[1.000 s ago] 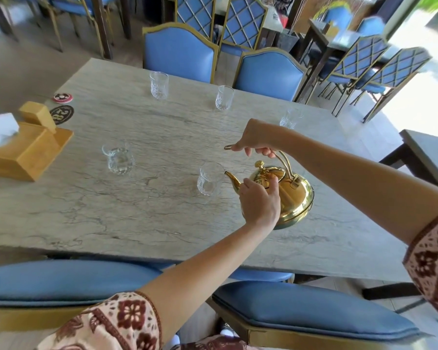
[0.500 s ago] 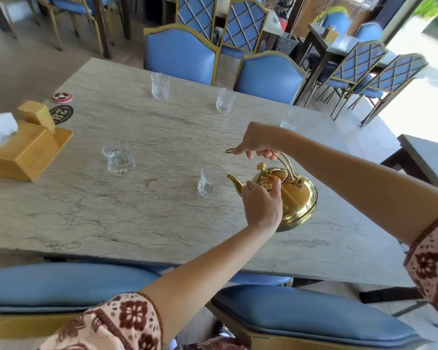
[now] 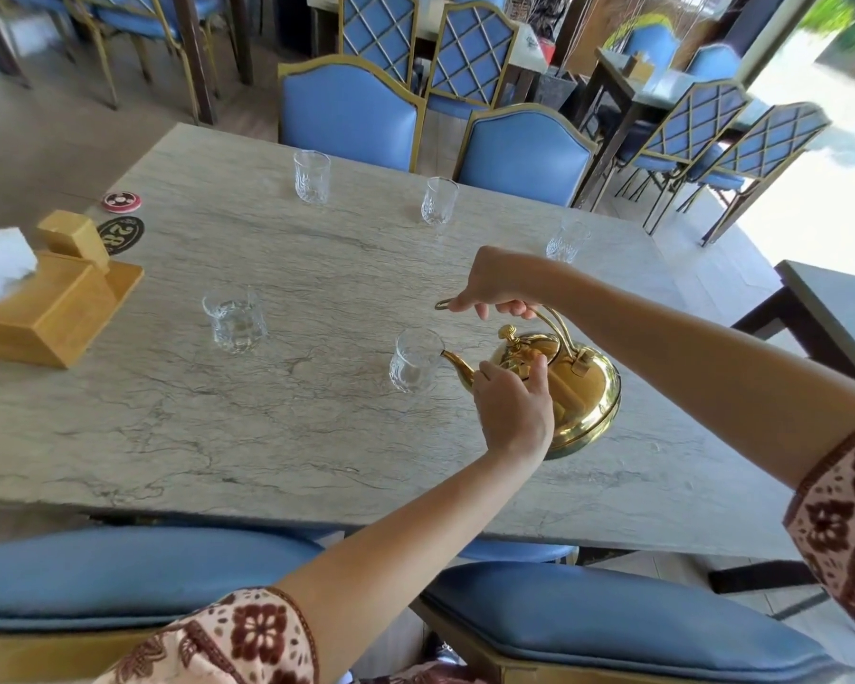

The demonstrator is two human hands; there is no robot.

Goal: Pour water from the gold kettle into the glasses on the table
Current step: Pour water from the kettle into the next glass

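Gold kettle [image 3: 583, 387]: polished brass-coloured metal, squat and rounded, mirror-bright; tilted, spout [image 3: 457, 363] lowered onto the rim of the near glass [image 3: 414, 360]. Lifted off the stone on the handle side; base edge seen close to the tabletop.
Right hand [image 3: 494, 288]: closed over the thin arched wire handle above the kettle, fingers curled under it.
Left hand [image 3: 514, 412]: laid against the kettle's lid and shoulder, fingertips [image 3: 539, 367] pressed beside the round knob [image 3: 507, 332]; nothing is enclosed by it.
Near glass: clear, cut-pattern tumbler, upright, touched at the rim by the spout; fill level cannot be told.
Second glass [image 3: 234, 320]: left of the kettle, well apart, short and clear, water seen inside.
Far glasses: three upright ones beyond the kettle — [image 3: 311, 176], [image 3: 438, 200], [image 3: 567, 241] — ribbed, clear, spaced along the far edge.
Table [image 3: 267, 436]: grey veined stone slab, matte, square-cut edges; wide bare surface left between kettle and second glass, and toward the near edge.
Tissue box [image 3: 40, 313]: pale wood, boxy, far left of the kettle at the table's end, white tissue showing.
Table-number discs [image 3: 120, 229]: flat, round, beyond the tissue box.
Chairs [image 3: 623, 629]: blue padded seats, gold frames, tucked at the near edge below the kettle; others set at the far edge.
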